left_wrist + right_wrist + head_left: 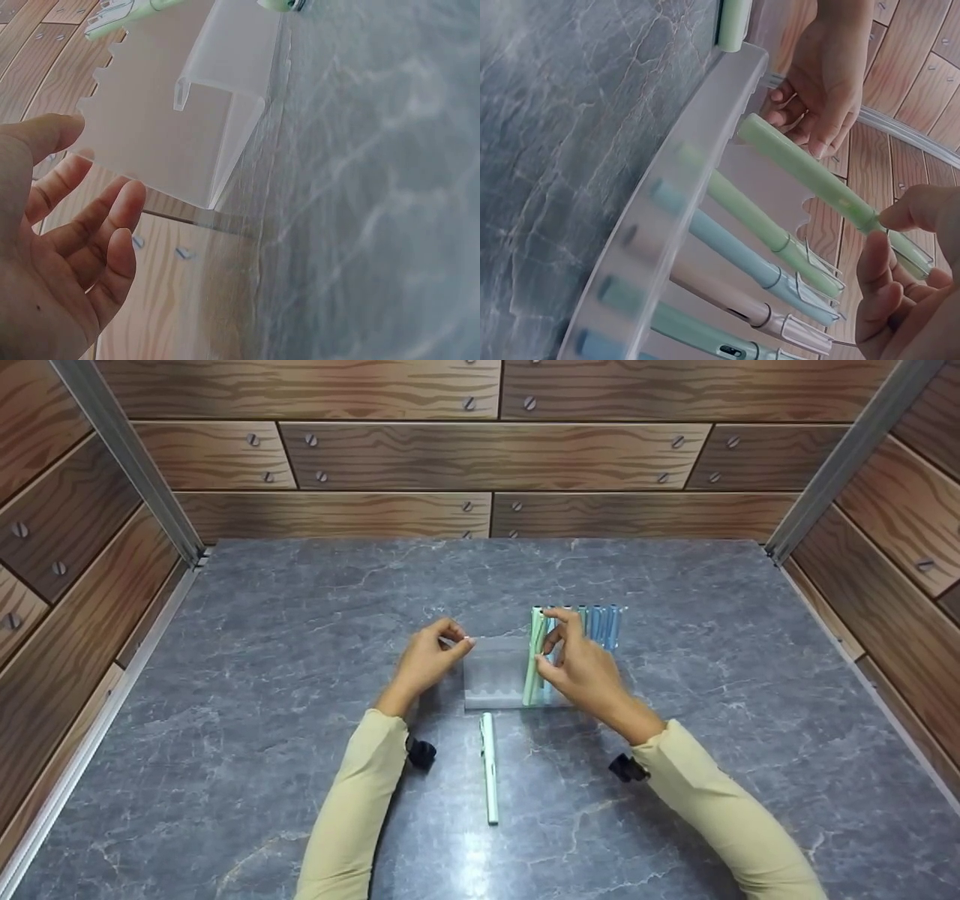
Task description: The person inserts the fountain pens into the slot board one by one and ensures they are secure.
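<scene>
A frosted, see-through pen stand [495, 666] with a notched edge stands on the table. My left hand [435, 654] pinches its upper left corner between thumb and index finger; the other fingers curl loosely beside the panel [161, 124]. With thumb and fingers my right hand [585, 664] grips a light green pen [802, 161] near its clip end. That pen slants over the stand, its other end above the front lip. Beside it, a second light green pen [750, 214], a light blue pen [731, 244] and a brownish pen [720, 292] lean in the stand.
Another light green pen [489, 769] lies on the grey marbled table [262, 735] in front of the stand. Blue pens [606, 626] fill the stand's right end, partly behind my right hand. Wood-patterned walls [495, 454] enclose the table at the back and sides.
</scene>
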The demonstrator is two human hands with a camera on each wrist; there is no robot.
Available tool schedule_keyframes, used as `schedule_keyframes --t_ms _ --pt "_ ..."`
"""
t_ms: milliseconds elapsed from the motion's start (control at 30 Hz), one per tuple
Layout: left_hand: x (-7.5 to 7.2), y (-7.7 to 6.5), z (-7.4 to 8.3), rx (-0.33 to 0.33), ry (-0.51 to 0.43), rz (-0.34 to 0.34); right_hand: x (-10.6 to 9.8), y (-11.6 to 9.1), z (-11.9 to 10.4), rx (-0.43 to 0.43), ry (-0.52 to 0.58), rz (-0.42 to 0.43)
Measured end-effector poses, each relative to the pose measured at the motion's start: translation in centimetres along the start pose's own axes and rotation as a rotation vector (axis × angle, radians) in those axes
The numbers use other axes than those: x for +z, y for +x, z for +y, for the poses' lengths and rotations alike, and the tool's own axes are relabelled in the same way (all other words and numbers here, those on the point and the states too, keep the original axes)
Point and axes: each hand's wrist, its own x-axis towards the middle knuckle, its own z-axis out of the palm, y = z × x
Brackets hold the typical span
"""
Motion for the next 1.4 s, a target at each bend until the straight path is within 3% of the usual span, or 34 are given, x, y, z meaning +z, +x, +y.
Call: schedule_keyframes --t_ms 633,1400 --pt "0.1 -0.1 -0.1 0.008 0.008 -0.01 1.7 0.3 0.3 -0.075 -0.117 0.093" --pt "-0.1 -0.1 0.1 -0.012 -0.008 -0.022 2.6 0.3 0.7 -0.045 -0.132 0.047"
